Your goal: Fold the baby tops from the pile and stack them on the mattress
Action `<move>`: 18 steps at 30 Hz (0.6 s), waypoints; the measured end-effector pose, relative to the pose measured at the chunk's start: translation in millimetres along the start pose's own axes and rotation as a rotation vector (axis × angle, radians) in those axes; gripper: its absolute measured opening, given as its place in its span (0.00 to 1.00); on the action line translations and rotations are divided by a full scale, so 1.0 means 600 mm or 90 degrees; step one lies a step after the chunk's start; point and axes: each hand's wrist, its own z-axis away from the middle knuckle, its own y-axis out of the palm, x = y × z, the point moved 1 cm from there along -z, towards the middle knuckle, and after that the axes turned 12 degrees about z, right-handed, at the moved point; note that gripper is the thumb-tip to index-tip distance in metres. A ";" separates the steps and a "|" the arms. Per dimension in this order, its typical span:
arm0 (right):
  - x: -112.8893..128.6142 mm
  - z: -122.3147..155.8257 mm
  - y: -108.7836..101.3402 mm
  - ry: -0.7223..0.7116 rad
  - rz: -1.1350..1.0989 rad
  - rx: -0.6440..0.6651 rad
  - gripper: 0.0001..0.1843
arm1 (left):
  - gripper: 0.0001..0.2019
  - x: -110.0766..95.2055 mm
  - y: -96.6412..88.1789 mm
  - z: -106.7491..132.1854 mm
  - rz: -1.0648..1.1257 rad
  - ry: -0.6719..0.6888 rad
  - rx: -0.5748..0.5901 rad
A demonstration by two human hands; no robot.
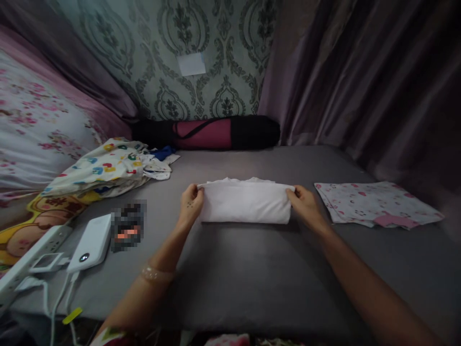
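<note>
A folded white cloth [245,202] lies flat on the grey bed sheet [252,278] in the middle of the view. My left hand [190,204] pinches its left edge and my right hand [306,204] grips its right edge. Both hands rest on the sheet at the cloth's ends, fingers closed on the fabric. A clear bangle sits on my left wrist.
A folded white garment with pink prints [374,204] lies to the right. A heap of colourful clothes [108,168] sits at left. A white power bank [91,242], a power strip [32,252] and cables lie at near left. A black-and-pink rolled bag [205,133] lines the wall; curtains hang right.
</note>
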 end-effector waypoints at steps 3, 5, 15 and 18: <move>0.003 -0.041 0.041 0.062 0.101 -0.008 0.16 | 0.08 0.023 0.028 -0.024 -0.118 0.006 -0.028; 0.008 -0.054 0.062 0.073 0.179 -0.010 0.16 | 0.08 0.040 0.042 -0.035 -0.169 0.014 -0.028; 0.018 -0.054 0.086 0.044 0.420 0.081 0.23 | 0.15 0.076 0.074 -0.061 -0.329 0.067 0.058; 0.016 -0.058 0.092 0.054 0.443 0.077 0.23 | 0.16 0.074 0.078 -0.062 -0.386 0.063 0.070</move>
